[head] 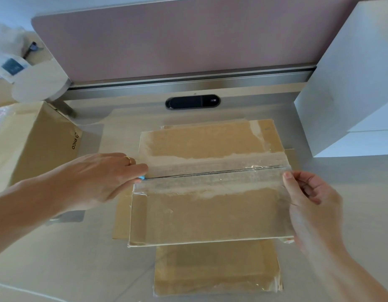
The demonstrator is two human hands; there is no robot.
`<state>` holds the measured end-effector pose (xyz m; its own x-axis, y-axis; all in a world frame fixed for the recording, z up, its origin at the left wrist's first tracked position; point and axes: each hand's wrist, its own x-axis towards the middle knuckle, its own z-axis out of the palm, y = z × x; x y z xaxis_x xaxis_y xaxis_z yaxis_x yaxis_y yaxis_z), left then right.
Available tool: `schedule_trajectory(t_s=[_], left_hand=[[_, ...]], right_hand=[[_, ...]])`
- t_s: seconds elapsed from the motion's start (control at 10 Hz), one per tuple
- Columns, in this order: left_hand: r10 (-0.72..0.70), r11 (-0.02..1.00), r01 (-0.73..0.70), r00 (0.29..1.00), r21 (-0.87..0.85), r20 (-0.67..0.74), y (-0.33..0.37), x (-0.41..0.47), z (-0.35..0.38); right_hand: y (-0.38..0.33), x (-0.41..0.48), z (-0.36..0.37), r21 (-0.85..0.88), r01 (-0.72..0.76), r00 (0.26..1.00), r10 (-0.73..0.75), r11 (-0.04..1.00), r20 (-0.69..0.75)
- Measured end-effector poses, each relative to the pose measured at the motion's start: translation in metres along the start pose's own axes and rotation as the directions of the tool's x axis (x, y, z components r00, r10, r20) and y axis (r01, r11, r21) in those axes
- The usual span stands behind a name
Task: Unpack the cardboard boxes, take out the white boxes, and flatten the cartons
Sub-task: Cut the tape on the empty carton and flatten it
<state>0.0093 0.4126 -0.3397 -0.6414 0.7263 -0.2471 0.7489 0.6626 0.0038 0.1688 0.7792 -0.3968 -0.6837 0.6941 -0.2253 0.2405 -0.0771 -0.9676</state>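
Leftward, PICO-marked carton (36, 144), taped carton (210, 214), blue cutter (141, 177)

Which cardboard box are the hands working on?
The taped middle box: left hand holds a blue tool at its seam, right hand grips its edge. The printed box sits untouched.

Shows matt brown cardboard in the carton (210, 214), with pale, rough torn patches. Glossy clear tape (217, 177) along its seam, wrinkled. Smooth, matt pale desk (58, 269). Brushed metal rail (188, 86) under a matt, cloth-like pink screen (177, 40). Smooth matt white boxes (352, 83). Glossy black plastic grommet (192, 102). Shiny gold-coloured metal ring (127, 160) on the left hand (101, 177), blue plastic tool (141, 177) in it.
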Motion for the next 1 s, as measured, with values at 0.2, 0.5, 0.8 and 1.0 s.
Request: schedule_trajectory(t_s=[0.2,0.5,0.8,1.0], left_hand=[[-0.050,0.997,0.049,0.999,-0.062,-0.006,0.001,-0.014,-0.013],[-0.182,0.972,0.187,0.982,-0.141,0.045,0.012,-0.029,-0.035],[-0.167,0.970,0.126,0.966,-0.208,-0.195,0.009,-0.040,-0.028],[-0.250,0.849,0.050,0.916,-0.526,-0.315,0.045,0.011,-0.014]], right_hand=[[0.002,-0.001,0.002,0.001,0.008,1.000,-0.008,1.000,0.008],[0.006,-0.004,0.003,-0.040,0.052,0.999,-0.051,0.998,0.003],[0.002,-0.003,-0.007,-0.068,0.057,0.996,-0.061,0.996,-0.062],[-0.007,-0.006,-0.007,-0.165,0.177,0.983,-0.182,0.970,-0.013]])
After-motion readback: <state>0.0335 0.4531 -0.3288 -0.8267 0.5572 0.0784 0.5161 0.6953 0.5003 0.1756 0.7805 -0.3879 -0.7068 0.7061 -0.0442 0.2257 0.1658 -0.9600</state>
